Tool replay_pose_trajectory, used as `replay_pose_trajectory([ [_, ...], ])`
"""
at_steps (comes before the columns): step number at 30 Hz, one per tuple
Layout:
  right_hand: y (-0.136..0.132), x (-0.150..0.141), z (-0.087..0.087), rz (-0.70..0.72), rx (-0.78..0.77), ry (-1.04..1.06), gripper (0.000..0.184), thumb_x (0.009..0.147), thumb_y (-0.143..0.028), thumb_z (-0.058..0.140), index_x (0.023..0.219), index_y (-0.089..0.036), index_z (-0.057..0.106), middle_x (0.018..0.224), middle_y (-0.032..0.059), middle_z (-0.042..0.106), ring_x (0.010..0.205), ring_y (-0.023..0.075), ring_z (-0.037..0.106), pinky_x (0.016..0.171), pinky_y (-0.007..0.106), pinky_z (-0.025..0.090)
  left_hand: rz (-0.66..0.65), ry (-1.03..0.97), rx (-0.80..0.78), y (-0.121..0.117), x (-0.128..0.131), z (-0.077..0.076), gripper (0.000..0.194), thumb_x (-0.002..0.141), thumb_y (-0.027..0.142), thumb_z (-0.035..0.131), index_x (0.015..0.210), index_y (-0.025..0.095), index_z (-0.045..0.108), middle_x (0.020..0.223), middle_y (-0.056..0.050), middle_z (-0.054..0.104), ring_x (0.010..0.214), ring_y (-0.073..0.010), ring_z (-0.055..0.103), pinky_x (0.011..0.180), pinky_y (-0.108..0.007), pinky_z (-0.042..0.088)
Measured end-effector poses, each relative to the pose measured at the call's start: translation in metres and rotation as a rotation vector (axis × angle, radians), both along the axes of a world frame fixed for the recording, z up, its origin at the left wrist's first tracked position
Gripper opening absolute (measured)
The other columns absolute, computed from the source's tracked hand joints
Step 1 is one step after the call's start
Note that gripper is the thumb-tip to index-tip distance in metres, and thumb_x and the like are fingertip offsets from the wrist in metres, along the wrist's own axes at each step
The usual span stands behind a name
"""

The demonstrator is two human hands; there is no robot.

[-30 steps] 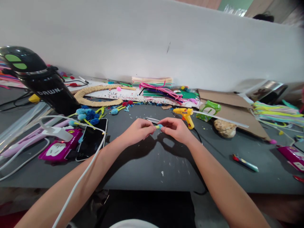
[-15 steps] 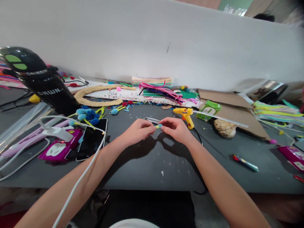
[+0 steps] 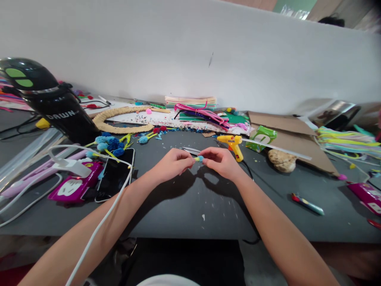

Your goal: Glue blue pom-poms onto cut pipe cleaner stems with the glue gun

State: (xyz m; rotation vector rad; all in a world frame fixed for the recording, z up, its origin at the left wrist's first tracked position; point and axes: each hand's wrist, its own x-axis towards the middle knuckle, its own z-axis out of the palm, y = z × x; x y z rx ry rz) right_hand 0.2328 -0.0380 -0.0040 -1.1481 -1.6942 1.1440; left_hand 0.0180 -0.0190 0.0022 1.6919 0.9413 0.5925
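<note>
Between my two hands, just above the grey table, is a small fuzzy piece, yellow-green on its left and light blue on its right, like a bit of pipe cleaner (image 3: 199, 159). My left hand (image 3: 176, 162) pinches the yellow-green end between thumb and forefinger. At the blue end, the fingertips of my right hand (image 3: 219, 161) are closed on it. A pair of scissors (image 3: 192, 150) lies just behind, its handles hidden by my hands. To the right rests a yellow hot glue gun (image 3: 233, 145) with a black cord.
A black bottle (image 3: 64, 113), a phone (image 3: 115, 174) and a purple power strip (image 3: 77, 182) are at left, with a white cable crossing over my left forearm. Blue pompom stems (image 3: 110, 143) lie beside the phone. Cardboard (image 3: 297, 139), a stone-like lump (image 3: 282, 160) and a cutter (image 3: 307, 204) are at right.
A little more of the light blue end shows between my fingertips. Both hands stay in nearly the same place, and the things on the table have not moved.
</note>
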Motion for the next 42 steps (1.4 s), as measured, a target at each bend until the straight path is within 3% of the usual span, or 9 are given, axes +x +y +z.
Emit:
replay_pose_trajectory([
  [11, -0.0006, -0.0019, -0.0009, -0.024, 0.021, -0.018, 0.019, 0.078, -0.030, 0.069, 0.093, -0.017, 0.069, 0.083, 0.0036, 0.069, 0.071, 0.0146, 0.062, 0.065, 0.026, 0.050, -0.003, -0.003, 0.011, 0.0016, -0.0004, -0.0030, 0.035, 0.087, 0.043, 0.056, 0.066, 0.015, 0.060, 0.050, 0.003, 0.048, 0.048, -0.0093, 0.044, 0.051, -0.024, 0.034],
  [19, 0.0010, 0.0039, 0.0046, 0.029, -0.033, 0.030, 0.023, 0.079, -0.024, 0.063, 0.101, -0.019, 0.070, 0.095, 0.0046, 0.072, 0.082, 0.0169, 0.066, 0.077, 0.031, 0.052, 0.012, -0.044, -0.014, 0.0005, 0.0000, -0.0001, 0.034, 0.087, 0.041, 0.057, 0.066, 0.015, 0.060, 0.049, 0.004, 0.047, 0.047, -0.0089, 0.044, 0.050, -0.024, 0.033],
  [26, 0.0006, -0.0015, 0.0025, 0.019, -0.078, 0.071, 0.021, 0.079, -0.032, 0.067, 0.094, -0.017, 0.071, 0.080, 0.0035, 0.070, 0.074, 0.0163, 0.065, 0.072, 0.031, 0.053, 0.006, -0.045, -0.020, 0.0009, -0.0009, -0.0008, 0.032, 0.086, 0.039, 0.057, 0.065, 0.015, 0.060, 0.049, 0.004, 0.047, 0.047, -0.0093, 0.045, 0.050, -0.024, 0.033],
  [36, 0.0003, -0.0027, 0.0007, -0.029, -0.070, 0.066, 0.019, 0.077, -0.032, 0.069, 0.089, -0.017, 0.071, 0.075, 0.0025, 0.069, 0.069, 0.0152, 0.063, 0.068, 0.029, 0.052, 0.007, -0.037, -0.022, 0.0005, 0.0008, 0.0014, 0.031, 0.086, 0.038, 0.057, 0.065, 0.015, 0.059, 0.048, 0.004, 0.047, 0.047, -0.0089, 0.045, 0.050, -0.023, 0.033],
  [42, 0.0019, 0.0060, 0.0054, 0.050, -0.084, 0.168, 0.027, 0.080, -0.029, 0.064, 0.104, -0.019, 0.072, 0.094, 0.0049, 0.072, 0.082, 0.0166, 0.065, 0.082, 0.032, 0.053, 0.005, -0.135, -0.086, 0.0014, -0.0012, 0.0035, 0.032, 0.086, 0.038, 0.060, 0.065, 0.014, 0.059, 0.052, 0.002, 0.051, 0.047, -0.0082, 0.045, 0.051, -0.023, 0.033],
])
